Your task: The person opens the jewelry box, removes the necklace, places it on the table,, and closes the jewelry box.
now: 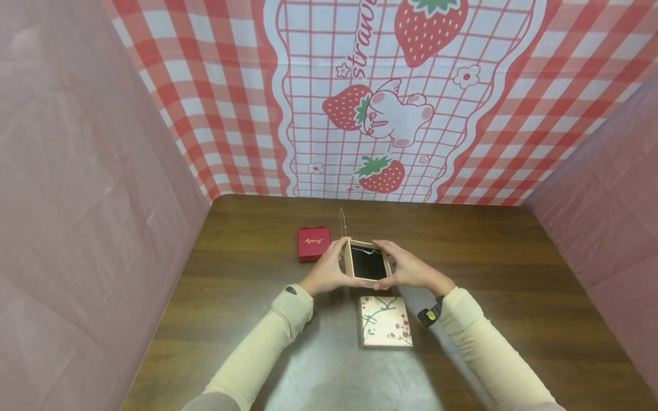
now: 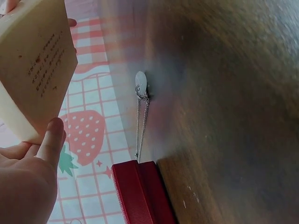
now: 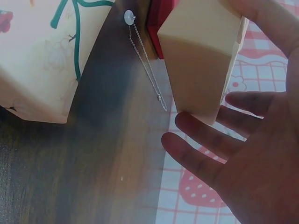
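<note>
the left hand (image 1: pixel 327 270) and right hand (image 1: pixel 410 269) are clamped on opposite sides of the box (image 1: pixel 349 264), held above the surface (image 1: pixel 247 257) midway between its left and right edges. the red box (image 1: pixel 313 243) rests nearer the left edge, beside the necklace (image 2: pixel 141 83); the floral lid (image 1: pixel 384 324) lies farther from the far edge.

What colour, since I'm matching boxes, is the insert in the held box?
The insert is black, clearest in the head view.

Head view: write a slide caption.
Left hand and right hand hold a black-lined open box near a red box.
</note>
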Available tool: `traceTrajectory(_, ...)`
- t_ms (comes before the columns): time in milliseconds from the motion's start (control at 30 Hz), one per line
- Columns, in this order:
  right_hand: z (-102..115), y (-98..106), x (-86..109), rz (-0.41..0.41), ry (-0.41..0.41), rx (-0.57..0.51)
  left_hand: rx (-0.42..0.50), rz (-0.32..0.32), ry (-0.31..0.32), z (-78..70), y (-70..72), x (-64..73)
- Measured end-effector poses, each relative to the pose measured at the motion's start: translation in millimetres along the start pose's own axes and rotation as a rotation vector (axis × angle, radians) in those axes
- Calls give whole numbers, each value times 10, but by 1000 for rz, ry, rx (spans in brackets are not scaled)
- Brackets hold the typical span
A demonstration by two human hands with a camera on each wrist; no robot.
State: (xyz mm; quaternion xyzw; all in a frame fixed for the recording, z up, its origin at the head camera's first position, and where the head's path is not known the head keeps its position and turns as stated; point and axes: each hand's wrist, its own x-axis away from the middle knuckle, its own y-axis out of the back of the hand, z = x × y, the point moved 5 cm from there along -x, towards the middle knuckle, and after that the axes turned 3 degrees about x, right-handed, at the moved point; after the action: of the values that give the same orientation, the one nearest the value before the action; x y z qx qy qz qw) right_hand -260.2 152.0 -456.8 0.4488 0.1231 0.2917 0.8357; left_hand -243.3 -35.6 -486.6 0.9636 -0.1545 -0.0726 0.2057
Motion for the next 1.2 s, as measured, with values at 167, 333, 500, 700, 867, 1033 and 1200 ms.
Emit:
traceTrajectory(167,-3,5,9,-10,-8,27,-4,13,2,-2,-19,6)
traceTrajectory(333,-16,17,16,-26,1,70,0,32,5,-17,-32,5)
traceTrajectory(500,-29,16,18,-25,-7,77,-3,67,23,-11,-60,-5)
traceTrajectory(700,-14,48,27,-28,-15,101,-24,91,40,-16,-77,-14)
traceTrajectory(867,-40,57,28,-23,-38,117,-78,108,46,-19,-88,-35)
traceTrajectory(1033,-96,52,28,-26,-53,131,-179,131,35,12,-122,-80)
traceTrajectory(1200,-143,58,30,-36,-50,131,-261,167,39,13,-152,-126)
